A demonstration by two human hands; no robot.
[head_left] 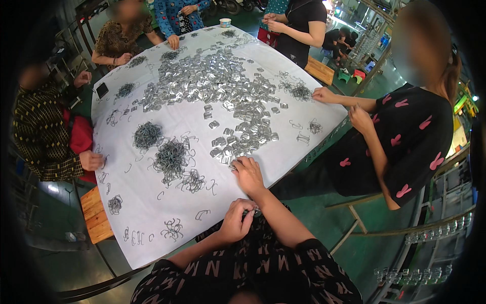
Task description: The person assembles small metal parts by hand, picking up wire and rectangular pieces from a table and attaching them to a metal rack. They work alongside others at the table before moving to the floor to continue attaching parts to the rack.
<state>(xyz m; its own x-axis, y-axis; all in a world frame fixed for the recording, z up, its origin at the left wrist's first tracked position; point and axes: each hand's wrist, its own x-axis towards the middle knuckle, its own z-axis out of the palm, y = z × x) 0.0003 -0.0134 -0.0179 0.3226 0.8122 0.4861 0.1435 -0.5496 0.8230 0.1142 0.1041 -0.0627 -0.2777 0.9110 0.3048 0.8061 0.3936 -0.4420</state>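
Observation:
My left hand (236, 221) is closed in front of my body, just off the table's near edge. A small shiny metal piece (256, 213) shows at its thumb and fingertips, mostly covered by the fingers. Farther forward, my right hand (249, 176) rests on the white-covered table (230, 195) with its fingers bent down. They pinch a silver metal clip at the near end of a big spread pile of flat silver clips (248, 129). Left of that hand lie tangled heaps of bent grey wire hooks (170, 158), with a smaller heap (193, 181) nearest me.
Several people sit or stand round the table, each near small heaps of wire hooks (301, 91). The closest person (400, 137) is at my right. A phone (102, 90) lies by the left edge and a paper cup (225, 23) stands at the far end. Wooden stools (97, 215) flank the table.

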